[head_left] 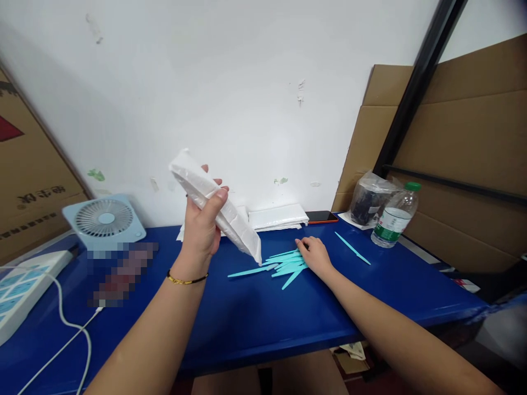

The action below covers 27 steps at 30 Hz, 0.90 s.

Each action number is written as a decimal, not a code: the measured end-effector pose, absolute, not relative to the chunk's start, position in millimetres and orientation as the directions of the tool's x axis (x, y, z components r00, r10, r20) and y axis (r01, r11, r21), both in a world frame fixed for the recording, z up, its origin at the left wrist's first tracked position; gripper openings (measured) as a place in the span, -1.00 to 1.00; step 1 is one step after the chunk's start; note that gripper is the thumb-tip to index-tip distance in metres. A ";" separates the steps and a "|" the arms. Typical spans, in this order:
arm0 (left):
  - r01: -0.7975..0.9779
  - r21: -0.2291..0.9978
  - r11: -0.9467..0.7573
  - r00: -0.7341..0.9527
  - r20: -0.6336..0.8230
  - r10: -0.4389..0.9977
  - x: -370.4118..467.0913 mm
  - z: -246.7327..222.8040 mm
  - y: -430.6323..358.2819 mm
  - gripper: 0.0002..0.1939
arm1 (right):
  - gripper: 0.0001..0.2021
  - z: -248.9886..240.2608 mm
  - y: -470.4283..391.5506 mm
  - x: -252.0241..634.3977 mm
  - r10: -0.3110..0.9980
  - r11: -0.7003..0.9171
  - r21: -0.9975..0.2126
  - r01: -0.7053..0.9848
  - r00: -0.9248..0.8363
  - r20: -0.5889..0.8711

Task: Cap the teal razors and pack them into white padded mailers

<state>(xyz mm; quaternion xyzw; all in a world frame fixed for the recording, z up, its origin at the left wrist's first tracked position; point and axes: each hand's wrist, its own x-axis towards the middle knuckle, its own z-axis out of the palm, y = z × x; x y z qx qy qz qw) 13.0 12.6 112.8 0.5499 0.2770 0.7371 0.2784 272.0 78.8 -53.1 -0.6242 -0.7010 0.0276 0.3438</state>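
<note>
My left hand (206, 216) is raised over the table, its thumb and fingers closed around a long, slim white plastic packet (224, 211). The packet tilts, with its lower end above a loose pile of flat turquoise plastic sticks with narrow, blade-like ends (288, 262). At the right end of that pile rests my right hand (315, 255), fingers curled down over the sticks. How many it grips is hidden. One more turquoise stick (353, 248) lies apart, to the right of my right hand.
White flat packets (278, 216) lie along the wall beside a phone (322, 217). A water bottle (393, 216) and a bagged dark container (366, 200) stand right. At left are a blue fan (106, 219), a power strip (28, 296) and white cables. Cardboard flanks both sides.
</note>
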 end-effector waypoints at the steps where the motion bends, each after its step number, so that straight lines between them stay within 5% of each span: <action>1: -0.083 0.705 -0.704 -0.214 0.677 0.704 13.1 117.0 14.0 -0.39 | -0.56 -52.9 78.0 271.1 0.903 0.206 -0.456 0.866 0.010 0.429; 6: 0.307 0.641 -0.704 0.041 0.730 0.683 4.3 115.4 27.6 -0.28 | -0.56 -40.9 65.9 274.0 0.935 0.261 -0.454 0.852 -0.105 0.339; 8: 0.540 0.545 -0.641 0.241 0.630 0.738 -3.0 96.9 37.5 -0.25 | -0.53 -33.0 58.5 278.2 0.913 0.395 -0.431 0.812 -0.295 0.282; 10: 0.680 0.428 -0.595 0.426 0.430 0.796 -9.9 69.9 48.0 -0.28 | -0.27 -26.2 51.8 282.5 0.848 0.527 -0.396 0.752 -0.498 0.182; 13: 0.843 0.264 -0.469 0.433 0.183 0.883 -17.3 30.3 57.8 -0.10 | -0.09 -21.6 45.9 285.8 0.778 0.600 -0.373 0.708 -0.625 0.064; 16: 0.822 0.243 -0.516 0.493 0.150 0.857 -26.0 11.6 57.0 0.07 | -0.18 -22.7 44.4 285.0 0.780 0.594 -0.375 0.711 -0.623 0.053; 20: 0.859 0.293 -0.419 0.357 0.243 0.902 -62.1 15.1 54.4 -0.36 | -0.22 -25.7 45.2 283.9 0.782 0.593 -0.376 0.712 -0.620 0.063; 27: 0.961 0.051 0.270 -0.275 0.207 0.939 -180.3 9.0 56.0 -0.42 | -0.22 -27.1 47.1 284.2 0.786 0.588 -0.366 0.721 -0.616 0.051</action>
